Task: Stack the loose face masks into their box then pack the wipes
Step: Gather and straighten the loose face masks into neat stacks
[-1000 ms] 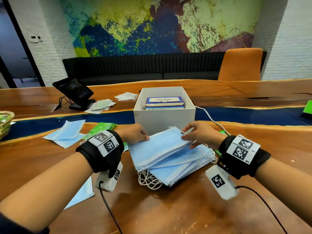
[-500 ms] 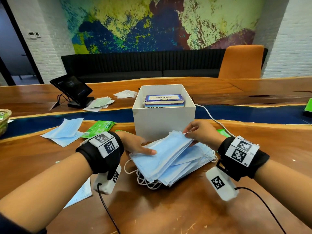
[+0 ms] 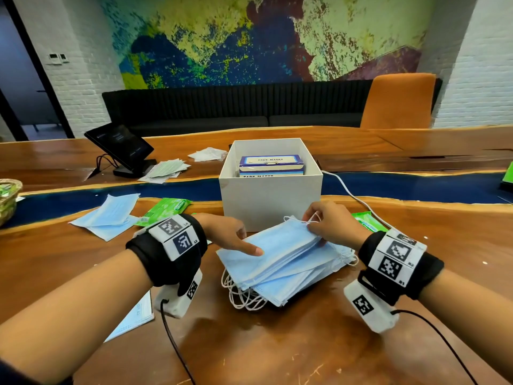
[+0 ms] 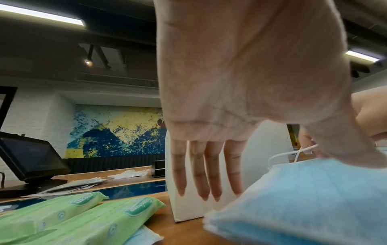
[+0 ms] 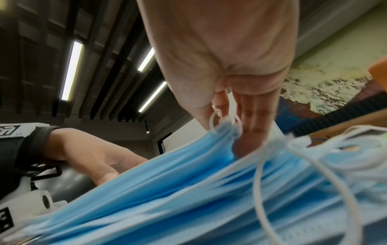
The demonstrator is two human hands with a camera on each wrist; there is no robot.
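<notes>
One thick stack of blue face masks (image 3: 280, 262) lies near; its number cannot be told. Two loose blue masks (image 3: 111, 215) lie left. Three green wipe packs show: two left (image 4: 83, 220), one right (image 3: 367, 221). One white box (image 3: 270, 201) holds two mask boxes (image 3: 270, 163).

Both forearms are bare, and each wrist has a chunky black fabric band (image 3: 163, 259) wrapped round it with white tags printed in black square codes on top — the right band (image 3: 399, 262) has two stacked. Under each wrist hangs a small white camera block (image 3: 180, 298) with another square code on its side, and a thin black cable (image 3: 172, 343) trails out of it. The left hand (image 3: 227, 232) and right hand (image 3: 333, 223) are ungloved.
</notes>
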